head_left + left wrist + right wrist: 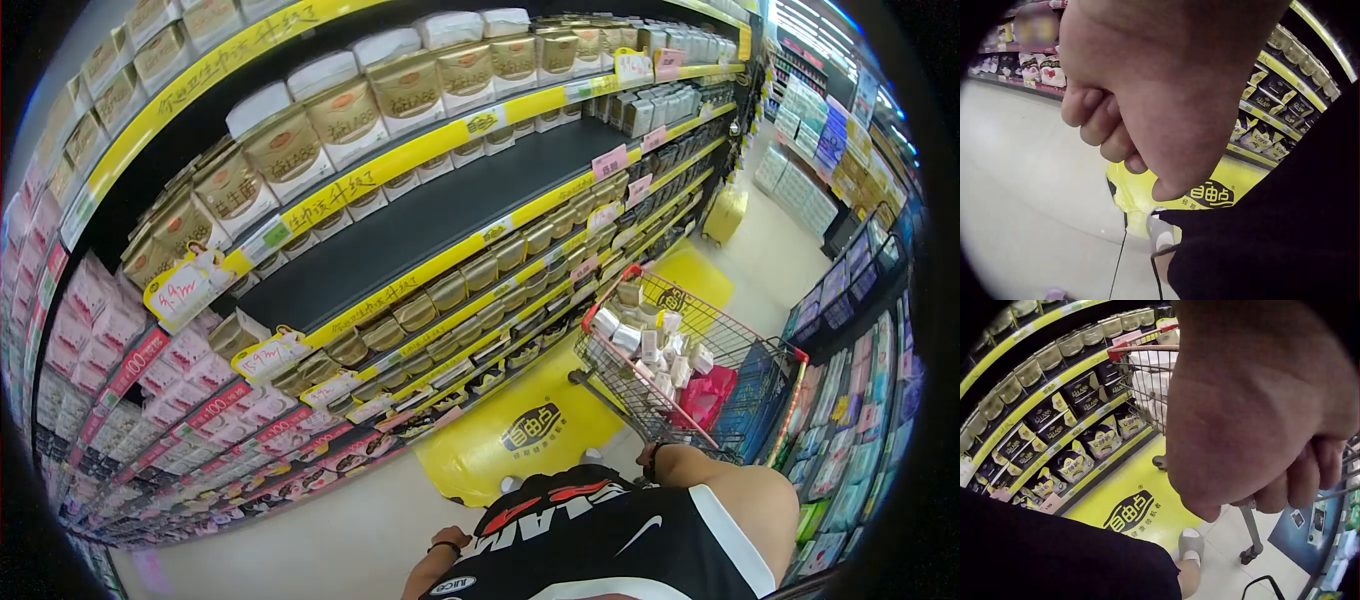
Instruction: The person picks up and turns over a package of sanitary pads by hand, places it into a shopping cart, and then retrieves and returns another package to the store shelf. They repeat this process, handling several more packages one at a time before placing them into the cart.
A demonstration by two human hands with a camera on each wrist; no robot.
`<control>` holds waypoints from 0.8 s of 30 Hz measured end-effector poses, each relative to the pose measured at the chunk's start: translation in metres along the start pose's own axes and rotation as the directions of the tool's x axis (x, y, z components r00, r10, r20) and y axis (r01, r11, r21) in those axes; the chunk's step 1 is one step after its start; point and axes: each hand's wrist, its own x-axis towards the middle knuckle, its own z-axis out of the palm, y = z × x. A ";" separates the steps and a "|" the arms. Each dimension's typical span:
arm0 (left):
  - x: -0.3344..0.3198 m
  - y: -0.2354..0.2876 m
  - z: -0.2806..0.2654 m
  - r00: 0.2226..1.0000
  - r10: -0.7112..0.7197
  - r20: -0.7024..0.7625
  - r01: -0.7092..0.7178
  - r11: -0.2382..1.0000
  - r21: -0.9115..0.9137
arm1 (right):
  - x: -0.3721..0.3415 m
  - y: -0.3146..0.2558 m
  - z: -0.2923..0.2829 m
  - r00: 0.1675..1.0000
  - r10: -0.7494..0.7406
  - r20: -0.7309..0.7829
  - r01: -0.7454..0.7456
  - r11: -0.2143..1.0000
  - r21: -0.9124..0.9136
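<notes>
Nearest, towards 6 o'clock in the head view, the left hand (1166,106) hangs with loosely bent fingers, holding nothing, seemingly at ease. The right hand (1247,431), between 4 and 5 o'clock, has its fingers bent beside the shopping cart (801,356); whether they grip its frame cannot be told. That closeness would suit steadying it.

The cart stands near 3 to 4 o'clock, just beyond the right hand and close to the shelving (400,210), perhaps so that things travel a short way. It is wire mesh with red trim and grey legs. Small packs (627,336), mostly white with a few gold touches, lie heaped loosely at odd angles; a crumpled bright pink bag (709,392) sits against them. Farther off, gold-and-white packages (407,92) face outward towards 12 o'clock, likely to keep their fronts readable.
</notes>
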 end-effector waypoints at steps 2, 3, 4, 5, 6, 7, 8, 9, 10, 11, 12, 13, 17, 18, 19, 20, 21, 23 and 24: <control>0.016 0.004 0.002 0.999 0.038 0.013 -0.038 0.999 0.009 | -0.008 -0.014 -0.003 0.998 -0.055 0.003 0.055 0.998 0.008; 0.020 0.004 0.002 0.998 0.052 0.020 -0.053 0.999 0.015 | -0.011 -0.026 -0.006 0.995 -0.097 -0.003 0.097 0.995 0.009; 0.015 0.012 -0.004 0.999 0.029 -0.028 -0.029 0.999 0.015 | -0.018 -0.040 -0.012 0.991 -0.137 -0.011 0.137 0.991 0.008; 0.016 0.016 -0.013 0.997 0.045 -0.055 -0.043 0.998 0.042 | -0.028 -0.055 -0.022 0.984 -0.178 -0.024 0.178 0.984 0.004; 0.015 0.022 -0.018 0.995 0.063 -0.076 -0.058 0.996 0.066 | -0.039 -0.072 -0.033 0.974 -0.221 -0.041 0.221 0.975 -0.002; 0.014 0.029 -0.020 0.992 0.081 -0.094 -0.073 0.994 0.085 | -0.052 -0.088 -0.046 0.964 -0.259 -0.058 0.259 0.966 -0.009; 0.014 0.036 -0.023 0.989 0.073 -0.130 -0.059 0.992 0.108 | -0.062 -0.102 -0.057 0.954 -0.291 -0.073 0.290 0.957 -0.023; 0.005 0.043 -0.034 0.984 0.061 -0.167 -0.040 0.991 0.129 | -0.071 -0.112 -0.068 0.945 -0.315 -0.089 0.313 0.949 -0.034; -0.007 0.048 -0.044 0.982 0.067 -0.176 -0.049 0.993 0.104 | -0.080 -0.118 -0.076 0.938 -0.331 -0.102 0.328 0.944 -0.043; -0.009 0.045 -0.041 0.982 0.065 -0.176 -0.046 0.993 0.110 | -0.087 -0.120 -0.084 0.934 -0.337 -0.121 0.334 0.941 -0.044; -0.009 0.043 -0.042 0.981 0.065 -0.182 -0.044 0.992 0.119 | -0.093 -0.118 -0.091 0.934 -0.325 -0.145 0.323 0.946 -0.040; -0.009 0.043 -0.044 0.979 0.067 -0.192 -0.043 0.991 0.129 | -0.093 -0.113 -0.094 0.940 -0.296 -0.173 0.295 0.955 -0.033; -0.038 0.037 -0.023 0.987 -0.054 -0.151 0.067 0.995 0.079 | -0.049 -0.072 -0.090 0.932 -0.157 -0.327 0.136 0.987 -0.087; -0.040 0.037 -0.018 0.995 -0.058 -0.085 0.065 0.995 0.073 | -0.039 -0.060 -0.090 0.877 -0.188 -0.442 0.107 0.974 -0.200; -0.036 0.033 -0.007 0.998 -0.061 -0.014 0.062 0.996 0.068 | -0.017 -0.047 -0.090 0.782 -0.204 -0.589 0.096 0.973 -0.209; -0.029 0.025 0.013 0.996 -0.064 0.063 0.060 0.996 0.061 | 0.008 -0.031 -0.084 0.666 -0.216 -0.713 0.083 0.973 -0.217; -0.012 0.016 0.042 0.995 -0.072 0.063 0.067 0.995 0.077 | 0.010 -0.018 -0.086 0.616 -0.177 -0.767 0.095 0.984 -0.151; 0.006 0.012 0.076 0.993 -0.064 0.094 0.056 0.995 0.082 | 0.014 0.006 -0.103 0.500 -0.085 -0.862 0.130 0.991 -0.023; 0.008 0.018 0.074 0.992 -0.030 0.122 0.020 0.996 0.085 | 0.019 0.016 -0.107 0.493 0.010 -0.870 0.076 0.996 0.055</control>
